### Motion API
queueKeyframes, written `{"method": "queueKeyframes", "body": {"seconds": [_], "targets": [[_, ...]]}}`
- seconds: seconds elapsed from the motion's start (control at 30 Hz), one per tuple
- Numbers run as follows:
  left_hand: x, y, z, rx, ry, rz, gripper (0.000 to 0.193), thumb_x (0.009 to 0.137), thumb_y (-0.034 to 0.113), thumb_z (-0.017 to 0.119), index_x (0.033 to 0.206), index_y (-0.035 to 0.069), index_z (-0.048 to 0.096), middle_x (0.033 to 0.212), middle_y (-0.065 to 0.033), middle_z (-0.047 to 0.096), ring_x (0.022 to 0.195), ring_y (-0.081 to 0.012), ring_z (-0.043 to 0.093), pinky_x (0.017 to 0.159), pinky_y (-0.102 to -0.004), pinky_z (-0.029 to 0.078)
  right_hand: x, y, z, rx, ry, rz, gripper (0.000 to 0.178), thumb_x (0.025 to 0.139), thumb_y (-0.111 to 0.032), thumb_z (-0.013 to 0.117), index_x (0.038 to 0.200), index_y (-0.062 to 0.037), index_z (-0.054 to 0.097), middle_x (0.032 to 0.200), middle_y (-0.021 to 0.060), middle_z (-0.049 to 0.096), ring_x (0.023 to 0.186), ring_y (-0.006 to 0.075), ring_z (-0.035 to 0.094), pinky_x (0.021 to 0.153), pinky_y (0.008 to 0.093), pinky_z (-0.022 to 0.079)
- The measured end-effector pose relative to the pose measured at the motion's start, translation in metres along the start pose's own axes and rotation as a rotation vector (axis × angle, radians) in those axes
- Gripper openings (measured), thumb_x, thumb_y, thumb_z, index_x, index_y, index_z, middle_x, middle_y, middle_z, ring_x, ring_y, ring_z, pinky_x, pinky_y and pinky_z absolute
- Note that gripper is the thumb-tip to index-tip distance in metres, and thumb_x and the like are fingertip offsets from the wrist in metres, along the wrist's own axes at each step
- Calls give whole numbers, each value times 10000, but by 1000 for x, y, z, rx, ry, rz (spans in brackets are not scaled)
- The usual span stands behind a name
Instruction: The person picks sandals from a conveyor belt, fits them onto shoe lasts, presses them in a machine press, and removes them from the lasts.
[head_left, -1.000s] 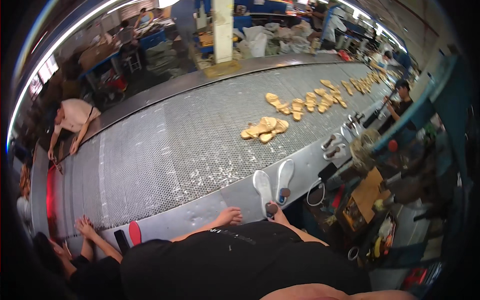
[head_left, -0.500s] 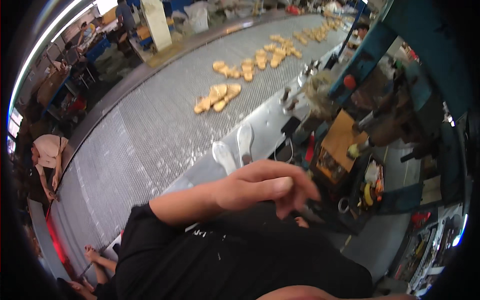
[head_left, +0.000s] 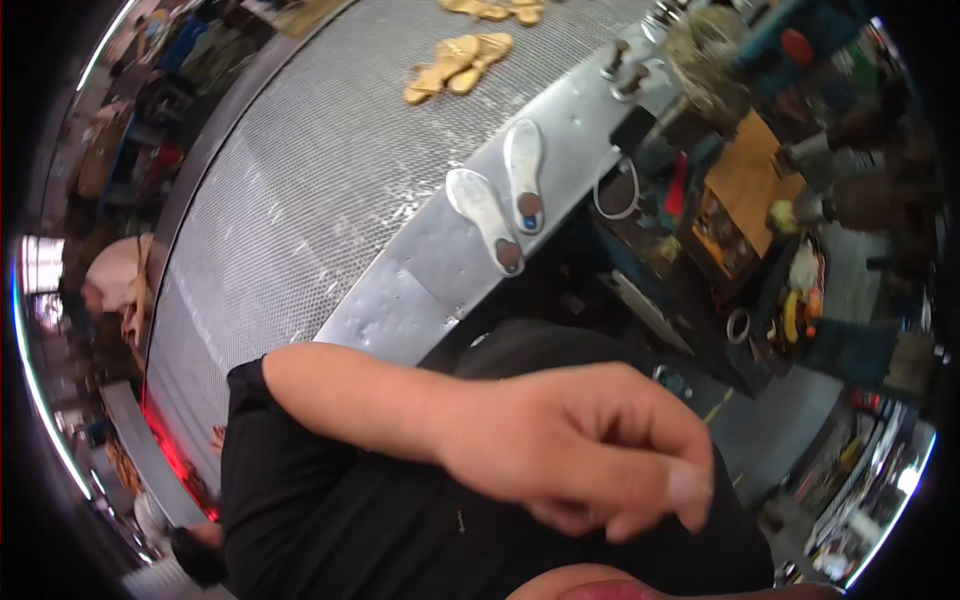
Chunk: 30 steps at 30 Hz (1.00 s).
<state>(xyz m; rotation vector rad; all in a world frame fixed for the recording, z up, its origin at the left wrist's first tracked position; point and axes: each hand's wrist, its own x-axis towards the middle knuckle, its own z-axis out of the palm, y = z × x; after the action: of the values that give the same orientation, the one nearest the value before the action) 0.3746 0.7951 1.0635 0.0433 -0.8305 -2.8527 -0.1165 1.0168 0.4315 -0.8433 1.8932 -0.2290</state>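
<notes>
My left hand (head_left: 590, 450) reaches across the front of my body from the left, its fingers curled and the thumb bent over toward the fingertips. Nothing shows in its grip, though the palm is partly hidden. My right hand is not in view. Beyond the left hand, on a silver metal ledge (head_left: 385, 310), lie two white shoe soles with brown patches at their heel ends: the left sole (head_left: 478, 205) and the right sole (head_left: 523, 160). Neither is touched by the hand.
A wide mesh conveyor belt (head_left: 300, 190) runs alongside the ledge, with tan sandals (head_left: 460, 65) on it. To the right stand a cluttered bench with a brown board (head_left: 750, 185), a white cable loop (head_left: 617, 200) and machinery. Another person (head_left: 120, 275) is at the far left.
My view has tilted down and turned, so the soles and sandals sit higher. My left hand appears lower, farther right and larger, its fingers more curled.
</notes>
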Motion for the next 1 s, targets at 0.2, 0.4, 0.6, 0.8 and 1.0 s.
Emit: {"method": "queueKeyframes", "body": {"seconds": [0.2, 0.4, 0.6, 0.8, 1.0], "targets": [[-22, -92, -140, 66, 908, 381, 315, 945, 315, 553, 777, 57, 617, 606, 6, 532, 447, -52, 425, 392, -209, 294, 14, -132, -30, 245, -309, 87, 382, 736, 19, 662, 1110, 6, 581, 909, 112, 656, 799, 198, 623, 701, 323, 506], [-40, -295, -262, 378, 1651, 77, 382, 890, 349, 584, 665, 56, 680, 566, -41, 584, 478, -143, 534, 492, -314, 451, -11, -287, -55, -281, -549, -496, 416, 741, -6, 648, 1145, 7, 547, 923, 125, 656, 812, 215, 630, 705, 339, 510], [-11, -432, -240, 486, 2107, -188, 329, 858, 325, 596, 740, 41, 713, 745, -146, 684, 778, -328, 670, 744, -433, 516, 8, -350, -11, -592, -883, -781, 381, 763, -41, 650, 1130, 5, 558, 916, 117, 658, 798, 213, 630, 703, 344, 512], [88, -601, -164, -214, 2313, -55, 327, 870, 291, 575, 720, 29, 703, 728, -125, 689, 735, -320, 672, 681, -444, 521, 7, -351, 37, -800, -1108, -884, 349, 785, -77, 651, 1114, 4, 569, 909, 109, 660, 783, 210, 629, 701, 349, 513], [200, -700, -110, -504, 2326, 51, 316, 860, 280, 543, 701, 46, 683, 662, -125, 662, 641, -303, 656, 601, -432, 516, 30, -293, 63, -991, -1184, -871, 323, 806, -113, 652, 1099, 3, 581, 901, 101, 661, 769, 208, 629, 699, 355, 515]]}}
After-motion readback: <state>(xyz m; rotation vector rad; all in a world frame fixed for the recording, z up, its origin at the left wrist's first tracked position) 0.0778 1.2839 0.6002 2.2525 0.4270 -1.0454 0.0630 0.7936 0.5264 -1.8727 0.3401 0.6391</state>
